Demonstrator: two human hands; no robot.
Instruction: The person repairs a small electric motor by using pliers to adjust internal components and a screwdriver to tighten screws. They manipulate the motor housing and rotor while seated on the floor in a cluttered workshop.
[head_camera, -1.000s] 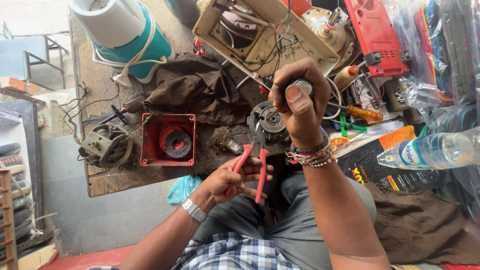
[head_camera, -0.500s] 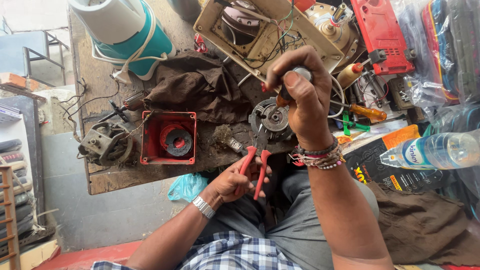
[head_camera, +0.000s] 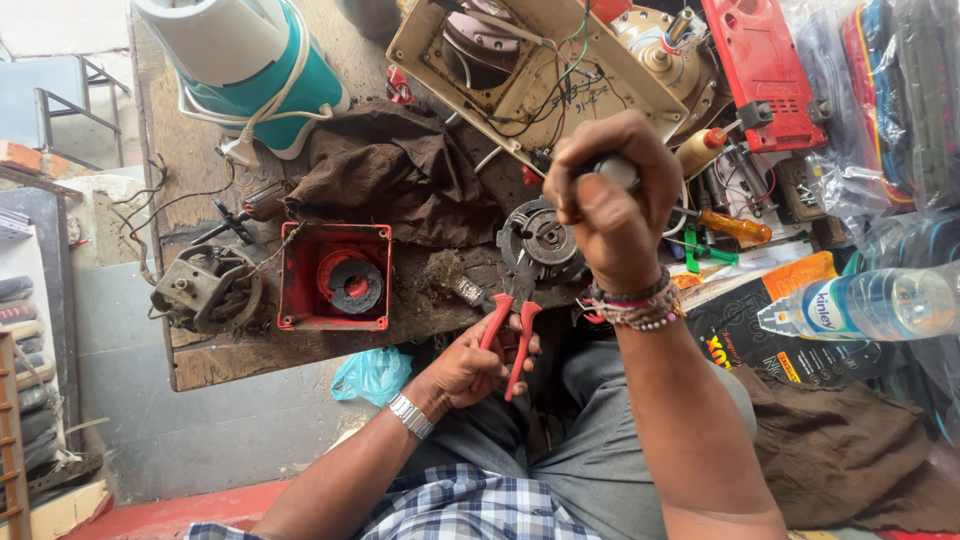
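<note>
My left hand (head_camera: 470, 365) grips red-handled pliers (head_camera: 508, 335) at the near edge of the wooden workbench (head_camera: 240, 355), their jaws pointing up at a small round metal motor part (head_camera: 540, 240). My right hand (head_camera: 610, 205) is raised above that part, closed around a grey, rounded tool handle (head_camera: 615, 170); the tool's tip is hidden under the hand. Beaded bracelets circle the right wrist, and a metal watch sits on the left.
A red square housing (head_camera: 335, 277) holds a black ring. Beside it lie a bare motor (head_camera: 205, 290), a brown cloth (head_camera: 395, 175), a teal-and-white appliance (head_camera: 255, 65), an opened beige casing with wires (head_camera: 520, 70), an orange-handled screwdriver (head_camera: 735, 225) and a water bottle (head_camera: 865, 305).
My right hand has shifted slightly up and right over the motor part. My left hand and the pliers have stayed nearly still at the bench edge.
</note>
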